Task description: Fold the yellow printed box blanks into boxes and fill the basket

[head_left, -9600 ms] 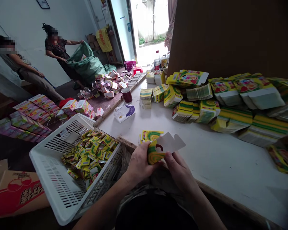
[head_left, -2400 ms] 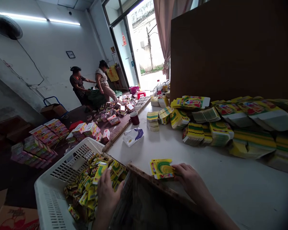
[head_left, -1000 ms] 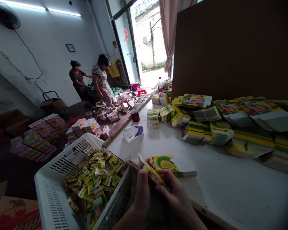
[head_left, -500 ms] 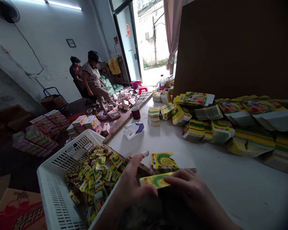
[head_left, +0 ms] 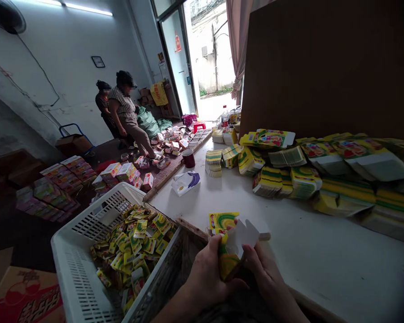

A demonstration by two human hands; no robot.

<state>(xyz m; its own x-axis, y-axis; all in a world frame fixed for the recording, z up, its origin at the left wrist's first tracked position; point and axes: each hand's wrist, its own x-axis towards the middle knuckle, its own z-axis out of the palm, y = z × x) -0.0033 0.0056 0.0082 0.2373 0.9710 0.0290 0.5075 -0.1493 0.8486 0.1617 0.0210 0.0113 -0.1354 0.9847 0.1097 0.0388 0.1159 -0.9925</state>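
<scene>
Between my hands, at the table's near edge, is a yellow and green cardboard box (head_left: 229,260) with its white inner flaps standing up. My left hand (head_left: 207,269) is closed around its left side. My right hand (head_left: 264,271) grips the right side, thumb at the white flap. Just behind lies another yellow carton (head_left: 218,220) on the tabletop, partly hidden by the held box. To the left of my hands stands a white plastic basket (head_left: 70,269), holding many small yellow and green cartons (head_left: 134,244).
Stacks of flat yellow cartons (head_left: 272,181) line the white table (head_left: 323,251) before a brown board (head_left: 323,67). A tissue pack (head_left: 185,183) and dark mug (head_left: 188,158) sit at the table's left edge. Two people (head_left: 123,107) stand among boxes on the floor.
The flat-looking carton in my hands has been turned upright and opened out, its white inner flaps now showing. My left hand has moved right and closed on it.
</scene>
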